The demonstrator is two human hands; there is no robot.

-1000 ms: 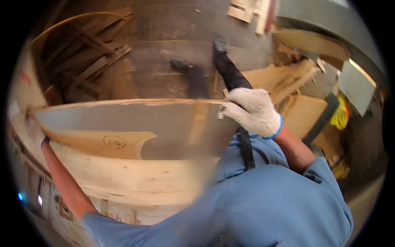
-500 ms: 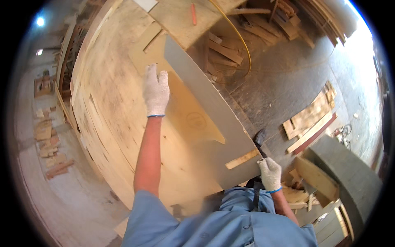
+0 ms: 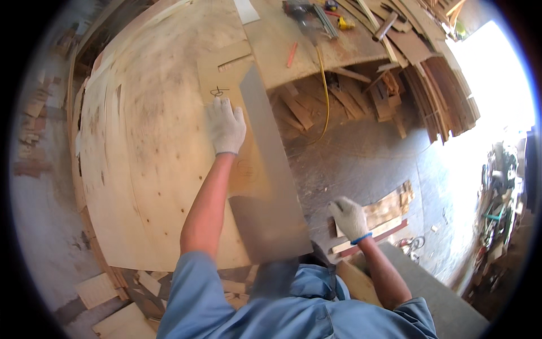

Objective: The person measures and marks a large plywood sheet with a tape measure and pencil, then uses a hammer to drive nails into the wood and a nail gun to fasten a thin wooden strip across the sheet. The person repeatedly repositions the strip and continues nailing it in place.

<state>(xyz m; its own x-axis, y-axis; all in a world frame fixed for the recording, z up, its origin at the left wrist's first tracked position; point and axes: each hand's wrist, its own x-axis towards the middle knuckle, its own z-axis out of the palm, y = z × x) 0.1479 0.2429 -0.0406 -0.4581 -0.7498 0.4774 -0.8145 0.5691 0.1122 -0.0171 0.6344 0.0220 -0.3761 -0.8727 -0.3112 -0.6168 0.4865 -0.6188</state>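
Observation:
My left hand, in a white knit glove, lies palm down with its fingers stretched out on a tan notched panel. A dark scribbled mark shows just past its fingertips. Beside and under that panel runs a grey-brown sheet, along the right edge of the large pale plywood. Off the sheet's right edge, my gloved right hand is raised over the floor with its fingers curled. Whether anything is in those fingers is hidden; a brownish edge shows beside them.
A power tool, a yellow tape measure and a red stick lie on the far board. A yellow hose hangs at its edge. Wood scraps lie on the floor at right, and a grey slab is near my right arm.
My right hand has come away from the sheet's near corner, up and to the left in the view. The small wood strip no longer shows on that corner. My left hand stays on the panel.

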